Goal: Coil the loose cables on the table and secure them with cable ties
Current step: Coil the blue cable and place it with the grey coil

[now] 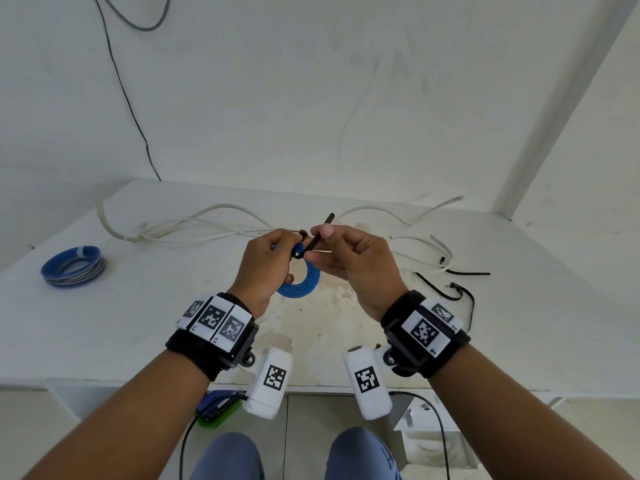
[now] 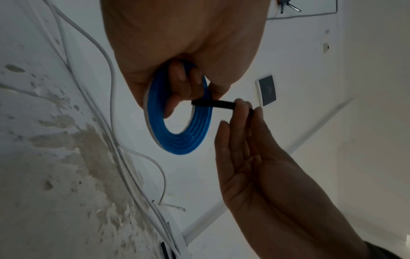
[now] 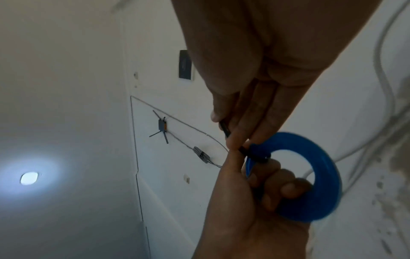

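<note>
Here the left hand [image 1: 265, 263] grips the blue coil [image 1: 304, 284] while right hand [image 1: 349, 259] fingers pinch the black cable tie [image 1: 317, 239].

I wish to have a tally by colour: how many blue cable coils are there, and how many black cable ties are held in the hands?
Blue coils of flat cable: 2, the held blue coil in the left hand and the lying blue coil on the white table.
Black ties in the hands: 1, the black plastic cable tie pinched by the right hand.
Total: 3.
</note>
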Demonstrator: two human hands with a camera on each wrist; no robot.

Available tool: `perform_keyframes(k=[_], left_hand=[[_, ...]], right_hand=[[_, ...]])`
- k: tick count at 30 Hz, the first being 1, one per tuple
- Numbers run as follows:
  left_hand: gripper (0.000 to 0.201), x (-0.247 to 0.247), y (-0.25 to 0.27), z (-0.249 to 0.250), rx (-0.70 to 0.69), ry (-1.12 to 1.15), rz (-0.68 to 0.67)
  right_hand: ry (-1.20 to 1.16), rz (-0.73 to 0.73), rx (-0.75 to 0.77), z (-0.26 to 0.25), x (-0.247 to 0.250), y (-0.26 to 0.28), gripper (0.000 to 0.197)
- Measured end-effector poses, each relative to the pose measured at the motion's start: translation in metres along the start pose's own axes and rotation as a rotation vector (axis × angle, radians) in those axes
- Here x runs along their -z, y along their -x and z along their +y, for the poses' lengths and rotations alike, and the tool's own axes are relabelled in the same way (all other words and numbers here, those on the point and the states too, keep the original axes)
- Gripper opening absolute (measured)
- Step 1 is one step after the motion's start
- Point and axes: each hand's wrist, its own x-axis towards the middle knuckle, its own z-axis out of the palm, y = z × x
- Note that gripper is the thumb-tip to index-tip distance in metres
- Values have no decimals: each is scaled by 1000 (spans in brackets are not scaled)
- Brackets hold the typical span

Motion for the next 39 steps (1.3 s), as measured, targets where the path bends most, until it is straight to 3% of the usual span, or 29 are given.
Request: perform_keyframes(k=[6,16,21,28,35,39], left_hand=[[22,3,2,2,-132,-88,-23],[22,6,7,0,-144,-117,-9],[22,8,7,-1,-251,-194,-53],[27,10,14,2,-300,-226,-84],[18,16,13,-2,-214,-162,-72],[22,12,17,2,-171,-166,-110]], right_hand=[[66,-65,-264,5,-5,-1,27],[102,-110,-349,4,-1,-8,23],[-9,-112,-378,5,0,-10,23],[-30,-78,-334,8,-3,-11,29],[436,119,-71,12,-1,-11,43],[249,42,-126,16,-2,-12,31]])
